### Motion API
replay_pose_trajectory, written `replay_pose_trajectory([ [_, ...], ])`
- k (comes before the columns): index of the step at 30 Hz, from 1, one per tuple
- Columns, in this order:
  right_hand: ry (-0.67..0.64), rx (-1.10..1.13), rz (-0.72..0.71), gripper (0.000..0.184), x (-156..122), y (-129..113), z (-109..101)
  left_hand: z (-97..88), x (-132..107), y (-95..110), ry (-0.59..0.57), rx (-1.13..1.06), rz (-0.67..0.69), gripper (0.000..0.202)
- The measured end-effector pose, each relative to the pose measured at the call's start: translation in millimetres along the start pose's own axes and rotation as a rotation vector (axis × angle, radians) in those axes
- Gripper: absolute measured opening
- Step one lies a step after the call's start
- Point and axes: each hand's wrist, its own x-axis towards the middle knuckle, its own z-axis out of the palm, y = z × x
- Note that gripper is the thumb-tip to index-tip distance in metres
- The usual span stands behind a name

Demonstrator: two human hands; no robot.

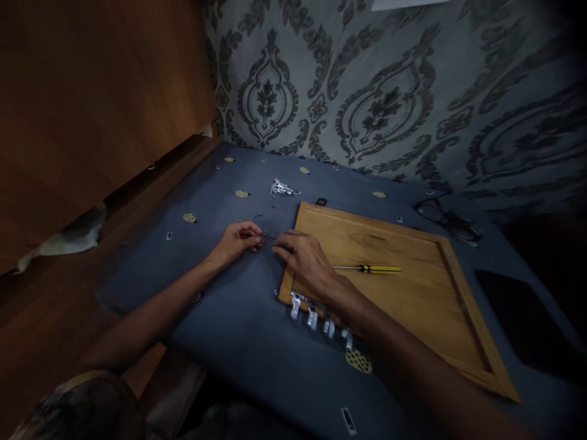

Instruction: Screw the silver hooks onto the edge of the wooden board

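Observation:
Fingers pinched together, my left hand [239, 242] is over the blue patterned cloth, left of the wooden panel. A tiny shiny piece shows at its fingertips, too small to name. My right hand [305, 253] faces it a short gap away, above the panel's left edge, its fingers also pressed together; what they hold is unclear. Beneath and to the right lies the framed wooden panel [380, 244]. On it rests a yellow and black screwdriver [380, 269], its shaft tip behind my right hand. Several metal hinges, one of them a nearer hinge [296, 305], line the panel's near edge.
Farther back on the blue cloth [220, 348] lies another metal hinge piece [281, 187], with tiny loose parts [257, 215] nearby. Eyeglasses [458, 226] and a dark flat object [527, 321] lie to the right. Patterned wall behind; wooden furniture [101, 91] at left.

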Motion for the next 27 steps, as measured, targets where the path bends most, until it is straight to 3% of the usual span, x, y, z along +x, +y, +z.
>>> replay_pose_trajectory([
  [7,-0.069,-0.194,-0.050,0.030,4,-11,-7,-10.9,7,-8,-0.026,0.149,0.004,0.036],
  [14,-0.089,-0.203,-0.050,0.029,2,-16,-7,-16.4,13,-16,-0.015,0.212,0.024,0.036],
  [21,0.030,0.076,0.020,0.017,-7,-3,-8,-13.2,11,-12,0.039,0.218,0.135,0.010],
  [27,0.182,0.452,0.082,0.023,-43,4,-11,-14.6,8,0,0.103,0.285,0.217,0.014],
])
